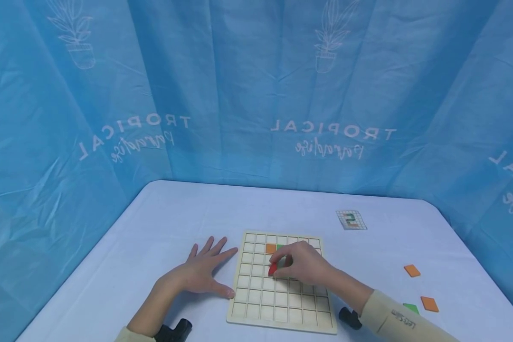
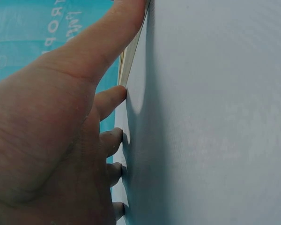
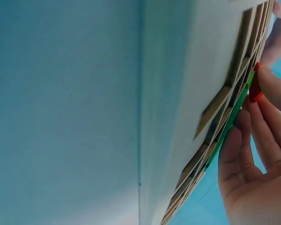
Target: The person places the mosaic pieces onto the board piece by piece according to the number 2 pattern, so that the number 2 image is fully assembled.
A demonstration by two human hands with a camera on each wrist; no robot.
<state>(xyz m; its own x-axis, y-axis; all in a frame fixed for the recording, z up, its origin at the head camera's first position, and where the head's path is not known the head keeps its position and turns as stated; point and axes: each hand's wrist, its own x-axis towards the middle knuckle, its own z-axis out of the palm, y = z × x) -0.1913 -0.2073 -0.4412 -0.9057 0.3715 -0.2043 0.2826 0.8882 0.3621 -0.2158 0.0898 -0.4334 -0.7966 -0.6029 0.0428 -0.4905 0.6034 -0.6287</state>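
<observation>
One red tile (image 1: 272, 270) is pinched between the thumb and fingertips of our right hand (image 1: 304, 264), near the middle of the grid board (image 1: 254, 297). It is tilted, its visible long axis slanting away from us and slightly right. Our left hand (image 1: 203, 271) has its fingers spread, holding nothing, thumb at the board's left edge. We count two loose orange tiles (image 1: 429, 304), one loose green tile (image 1: 411, 308) and one pattern card (image 1: 351, 220).

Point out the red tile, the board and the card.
Red tile (image 1: 272, 270): head view, middle of its visible part.
Board (image 1: 254, 297): head view, a bare cell at lower left.
Card (image 1: 351, 220): head view, middle of its printed face.
</observation>
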